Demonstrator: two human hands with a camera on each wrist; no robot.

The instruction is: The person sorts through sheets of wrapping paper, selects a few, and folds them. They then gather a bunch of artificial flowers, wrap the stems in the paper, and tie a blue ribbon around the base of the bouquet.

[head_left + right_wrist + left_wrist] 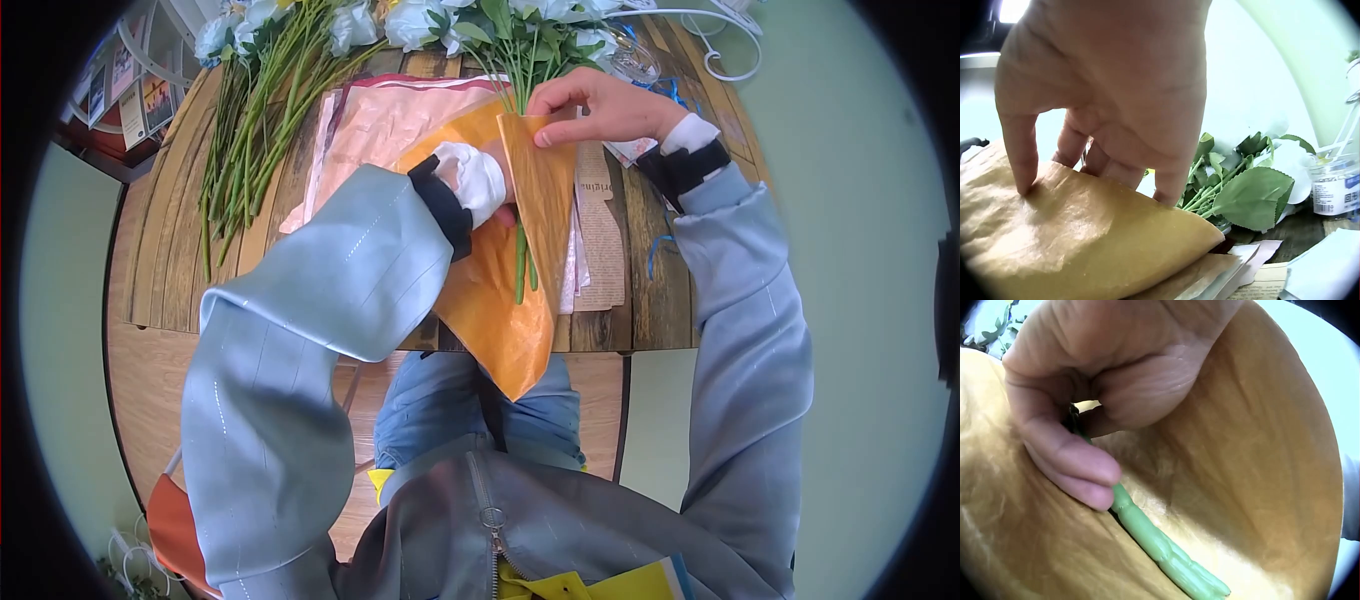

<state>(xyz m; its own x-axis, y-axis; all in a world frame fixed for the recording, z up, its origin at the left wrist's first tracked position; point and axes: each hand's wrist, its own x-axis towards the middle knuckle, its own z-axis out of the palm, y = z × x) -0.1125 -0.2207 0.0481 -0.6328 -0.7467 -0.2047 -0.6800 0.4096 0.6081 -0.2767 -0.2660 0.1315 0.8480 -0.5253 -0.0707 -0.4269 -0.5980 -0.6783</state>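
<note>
A sheet of orange wrapping paper point(505, 335) is folded round green flower stems point(520, 270), whose cut ends show in its fold. My left hand point(1104, 369) curls its fingers round these stems inside the fold; in the head view the paper hides most of it. Thumb and fingers of my right hand point(605, 108) pinch the paper's upper right edge. The right wrist view shows that hand's fingertips on both sides of the edge, with green leaves point(1254, 197) just beyond. Pale blue and white flowers point(560, 10) top this bunch at the table's far side.
Long loose stems point(245, 150) lie across the table's left side. Pink paper sheets point(375, 125) and newsprint paper point(602, 250) lie under the orange sheet. Blue ribbon point(657, 255) is at the right, a white cable point(735, 50) at the far right, and a labelled jar point(1335, 190) behind.
</note>
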